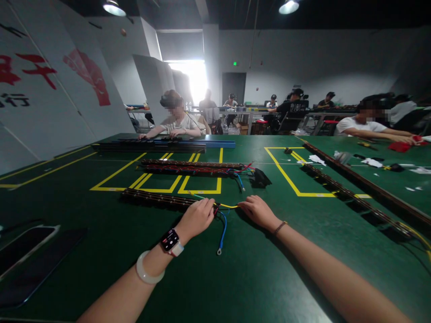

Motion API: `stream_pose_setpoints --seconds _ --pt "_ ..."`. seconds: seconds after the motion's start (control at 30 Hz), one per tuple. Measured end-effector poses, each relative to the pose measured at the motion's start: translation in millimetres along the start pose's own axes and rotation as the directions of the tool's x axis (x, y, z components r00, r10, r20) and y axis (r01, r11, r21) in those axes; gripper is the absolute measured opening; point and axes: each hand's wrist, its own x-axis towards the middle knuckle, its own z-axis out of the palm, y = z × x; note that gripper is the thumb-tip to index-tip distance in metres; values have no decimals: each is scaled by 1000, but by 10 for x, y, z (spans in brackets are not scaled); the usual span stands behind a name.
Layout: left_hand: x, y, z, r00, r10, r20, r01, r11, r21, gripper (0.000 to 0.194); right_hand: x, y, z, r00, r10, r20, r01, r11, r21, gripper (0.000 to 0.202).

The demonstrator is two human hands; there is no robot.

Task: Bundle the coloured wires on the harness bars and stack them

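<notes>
My left hand [197,217] is wrapped round the right end of a long black wire harness [156,197] lying on the green table [262,273]. From that end a yellow wire [229,206] runs to the right, and my right hand [259,211] pinches its far part. Below my left hand, a short blue cable [223,229] hangs out over the tabletop, ending in a metal ring terminal [219,252]. A green wire [198,196] with a ring terminal sticks out behind my left fingers. What lies under my left palm is hidden.
Behind lies a second harness [191,168] with red and blue wires and a black connector [261,178]. Long strips [353,197] stretch along the right. Two dark phone-like slabs [40,264] sit at left. A co-worker [178,119] works across the table, another person [363,123] at right.
</notes>
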Motion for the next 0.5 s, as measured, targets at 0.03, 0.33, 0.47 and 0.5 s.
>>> stream_pose_setpoints --seconds 0.03,0.33,0.47,0.5 --pt "1 -7 5 1000 24 -15 -24 1000 -6 31 -1 0 3 1000 -7 3 6 1000 5 24" --pt "-45 173 5 985 171 4 -171 983 71 45 -16 -60 -33 999 1 47 -1 1000 19 25" --pt "-84 236 57 967 253 38 -254 967 29 40 -19 -78 -39 998 29 62 -32 998 45 22" --pt "-89 237 68 965 261 41 -261 965 15 39 -19 -80 -38 997 35 69 -39 998 55 20"
